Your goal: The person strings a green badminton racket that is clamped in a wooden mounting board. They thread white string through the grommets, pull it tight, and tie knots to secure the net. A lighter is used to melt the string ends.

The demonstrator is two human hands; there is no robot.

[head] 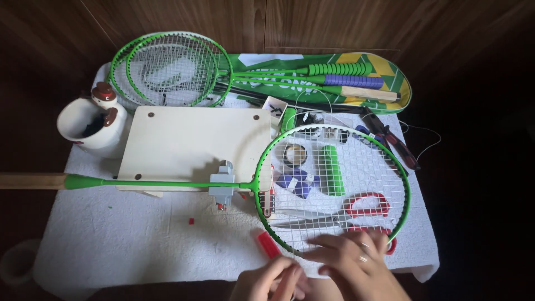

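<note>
A green badminton racket (167, 182) lies across a pale wooden board (189, 142), its shaft held in a small grey clamp (223, 187). Its strung head (334, 187) covers scissors with red handles (365, 206), a green grip roll (334, 170), a tape roll (294, 154) and a purple roll (295, 183). My right hand (356, 259) rests with fingers spread on the head's near rim. My left hand (270, 281) sits just below the rim, fingers curled together; I cannot tell whether they pinch a string. A red piece (268, 244) lies beside it.
Two more green rackets (173, 69) and a green racket bag (334, 78) lie at the back. A white ceramic mug with a figurine (95, 125) stands at the left. Red-handled pliers (395, 142) lie at the right. A white towel (128, 245) covers the table.
</note>
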